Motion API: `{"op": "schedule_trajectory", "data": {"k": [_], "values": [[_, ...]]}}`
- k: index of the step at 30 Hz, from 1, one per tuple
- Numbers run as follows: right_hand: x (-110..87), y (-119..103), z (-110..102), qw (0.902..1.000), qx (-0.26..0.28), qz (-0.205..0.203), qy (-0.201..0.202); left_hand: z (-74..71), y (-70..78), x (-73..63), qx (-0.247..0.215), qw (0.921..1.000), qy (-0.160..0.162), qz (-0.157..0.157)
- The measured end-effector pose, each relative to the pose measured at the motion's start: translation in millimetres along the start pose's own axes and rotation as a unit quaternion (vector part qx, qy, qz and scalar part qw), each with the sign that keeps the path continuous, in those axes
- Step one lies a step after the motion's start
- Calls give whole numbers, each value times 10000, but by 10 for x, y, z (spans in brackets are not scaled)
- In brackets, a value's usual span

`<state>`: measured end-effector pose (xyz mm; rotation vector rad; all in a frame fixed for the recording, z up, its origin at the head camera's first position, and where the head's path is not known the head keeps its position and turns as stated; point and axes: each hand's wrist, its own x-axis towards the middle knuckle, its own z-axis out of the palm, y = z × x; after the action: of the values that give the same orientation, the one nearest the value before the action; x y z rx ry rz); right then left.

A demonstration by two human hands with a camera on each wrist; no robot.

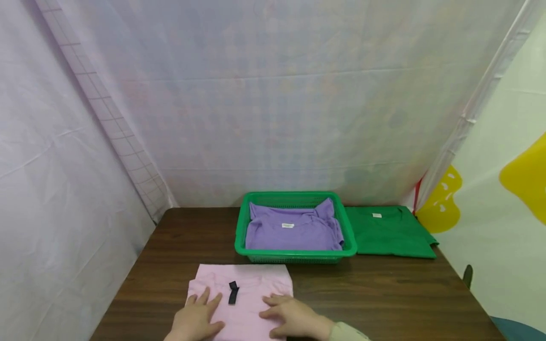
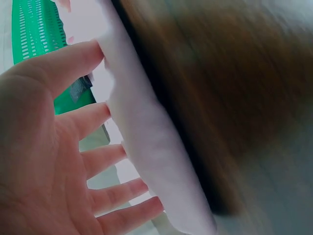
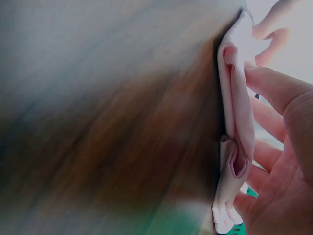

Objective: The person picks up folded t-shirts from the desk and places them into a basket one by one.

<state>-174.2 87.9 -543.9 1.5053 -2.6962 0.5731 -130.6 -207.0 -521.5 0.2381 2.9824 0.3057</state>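
Observation:
A folded pink shirt (image 1: 245, 298) lies at the near edge of the dark wooden table, a black tag (image 1: 233, 292) at its neckline. My left hand (image 1: 197, 313) rests on the shirt's left side with spread fingers. On the right side my right hand (image 1: 294, 316) touches the cloth, fingers also spread. In the left wrist view the fingertips of the left hand (image 2: 63, 132) meet the top of the folded cloth (image 2: 146, 142). The right wrist view shows the right hand (image 3: 279, 142) against the shirt's layered folded edge (image 3: 234, 122).
Behind the pink shirt stands a green plastic basket (image 1: 294, 253) holding a folded purple shirt (image 1: 294, 237). To its right lies a folded green shirt (image 1: 390, 234) on the table (image 1: 384, 293). White curtains (image 1: 273, 118) hang behind and at the left side.

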Motion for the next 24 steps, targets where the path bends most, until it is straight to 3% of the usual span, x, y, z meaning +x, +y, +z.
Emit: {"op": "schedule_trajectory", "data": {"k": [10, 24], "values": [[-122, 74, -99, 9994, 319, 66, -62, -59, 129, -13, 55, 9995, -43, 322], [-278, 191, -151, 9990, 436, 91, -48, -35, 245, 25, 170, 9973, -75, 707]]}}
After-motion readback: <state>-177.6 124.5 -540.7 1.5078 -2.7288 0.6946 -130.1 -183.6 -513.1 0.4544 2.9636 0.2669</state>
